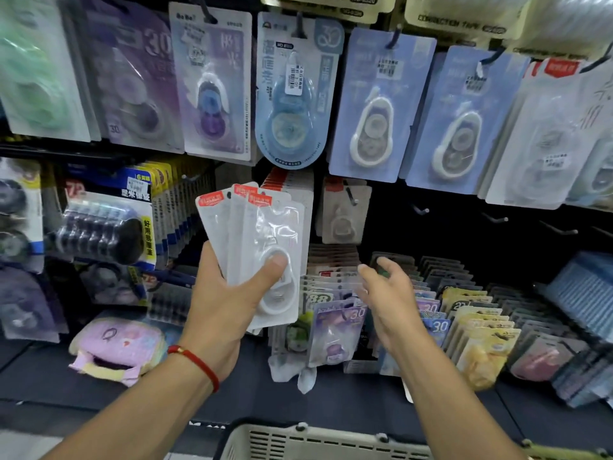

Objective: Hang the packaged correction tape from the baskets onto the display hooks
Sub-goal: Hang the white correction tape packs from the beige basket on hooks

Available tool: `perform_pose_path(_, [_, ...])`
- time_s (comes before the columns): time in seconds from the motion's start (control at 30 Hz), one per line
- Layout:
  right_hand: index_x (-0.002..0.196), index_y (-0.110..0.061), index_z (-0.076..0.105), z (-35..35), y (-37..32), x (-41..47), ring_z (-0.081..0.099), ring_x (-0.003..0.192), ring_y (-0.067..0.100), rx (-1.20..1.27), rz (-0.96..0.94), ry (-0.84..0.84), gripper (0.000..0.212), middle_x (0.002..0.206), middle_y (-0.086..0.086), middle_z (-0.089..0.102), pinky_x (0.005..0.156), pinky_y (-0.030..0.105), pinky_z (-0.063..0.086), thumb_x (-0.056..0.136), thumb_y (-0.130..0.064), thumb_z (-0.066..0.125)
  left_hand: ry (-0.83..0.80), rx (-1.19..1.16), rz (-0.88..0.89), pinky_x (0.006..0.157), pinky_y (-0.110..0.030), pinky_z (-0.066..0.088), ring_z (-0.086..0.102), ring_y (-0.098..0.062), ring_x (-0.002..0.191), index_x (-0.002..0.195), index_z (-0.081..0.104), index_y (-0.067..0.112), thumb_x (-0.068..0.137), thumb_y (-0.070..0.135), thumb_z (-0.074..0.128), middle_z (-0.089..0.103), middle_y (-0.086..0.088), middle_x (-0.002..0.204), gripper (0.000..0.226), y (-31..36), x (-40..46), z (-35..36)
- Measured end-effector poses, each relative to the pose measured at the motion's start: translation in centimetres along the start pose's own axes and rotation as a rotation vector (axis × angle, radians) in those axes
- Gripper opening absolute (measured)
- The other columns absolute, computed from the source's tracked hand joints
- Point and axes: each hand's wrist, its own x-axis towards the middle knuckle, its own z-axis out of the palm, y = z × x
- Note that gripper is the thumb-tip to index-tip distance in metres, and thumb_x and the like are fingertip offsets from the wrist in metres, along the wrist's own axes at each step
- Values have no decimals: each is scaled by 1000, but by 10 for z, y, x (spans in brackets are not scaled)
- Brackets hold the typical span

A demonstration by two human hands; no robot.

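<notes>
Plastic basket (318,441) is sitting nearest, at the bottom edge. Above it, the left hand (229,307) is gripping a fan of white correction tape packs (262,234) — thumb pressing on the front one. The right hand (386,293) is hanging loose and holding nothing. Farther back, bare hooks (421,210) are waiting. Next, I think, the right hand is needing to pinch one pack and slide its hole onto a hook.

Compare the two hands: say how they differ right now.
The left hand grips a fan of white correction tape packs; the right hand holds nothing, fingers loose. The left wears a red string bracelet; the right wrist is bare. Both are raised before the display.
</notes>
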Motion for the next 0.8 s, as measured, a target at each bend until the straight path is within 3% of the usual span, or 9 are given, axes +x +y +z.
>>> perform_pose_path(0.13, [121,-14,74,2,-12,-24,77,98,21,-54,-41,-220,22,107,7,80,87,36,65,101,-23,70,-44,-7,-26,88,-37,62,73,-12,113,132,59,35,73,32,93,74,12,124,68,-3,-2,3])
perform_pose_path(0.2, [117,-20,75,9,-16,-45,77,89,19,-79,-98,-338,26,105,6,80,77,34,65,95,-34,77,-106,-15,-46,87,-35,64,73,-14,115,135,58,35,73,31,95,74,10,127,72,-4,-4,5])
perform_pose_path(0.3, [111,-39,72,17,-10,-69,75,85,14,-269,-187,-359,41,104,-6,78,72,32,62,76,-58,80,-191,-10,-50,90,-39,63,72,-18,118,137,57,35,73,28,93,74,5,129,74,-6,-7,13])
perform_pose_path(0.37, [107,-42,69,17,-5,-75,73,81,15,-289,-236,-348,35,102,-7,77,70,37,63,76,-55,81,-199,-33,-55,86,-36,64,73,-20,117,136,58,33,71,27,94,74,3,128,75,-7,-10,17])
perform_pose_path(0.43, [104,-45,69,14,-3,-76,71,76,12,-223,-251,-361,30,100,-7,77,64,31,60,78,-49,83,-211,-65,-56,84,-34,64,73,-20,116,135,58,33,70,31,96,75,2,128,75,-5,-11,19])
perform_pose_path(0.57, [108,-46,67,7,-3,-75,76,97,12,-171,-285,-347,32,109,-8,79,85,37,62,78,-45,79,-234,-107,-90,86,-46,65,73,-25,118,141,55,33,83,40,83,73,1,133,65,-1,-9,14])
perform_pose_path(0.6, [108,-45,65,4,-3,-74,76,97,15,-174,-305,-314,31,108,-5,79,86,40,62,79,-44,76,-228,-85,-81,83,-46,65,74,-24,117,140,56,34,88,40,80,73,2,132,58,-1,-8,13])
perform_pose_path(0.7, [106,-45,61,-3,-5,-71,73,94,20,-183,-367,-191,25,102,-3,76,75,38,59,82,-45,65,-113,-24,-43,80,-28,63,73,-12,114,135,58,38,87,43,78,74,11,127,52,-4,-4,8])
perform_pose_path(0.8, [119,-36,57,-6,-6,-64,71,105,25,-110,-347,-139,21,112,1,74,79,44,59,99,-34,62,-37,1,-45,90,-36,61,73,-9,114,134,59,38,81,48,80,75,13,125,58,-8,1,4])
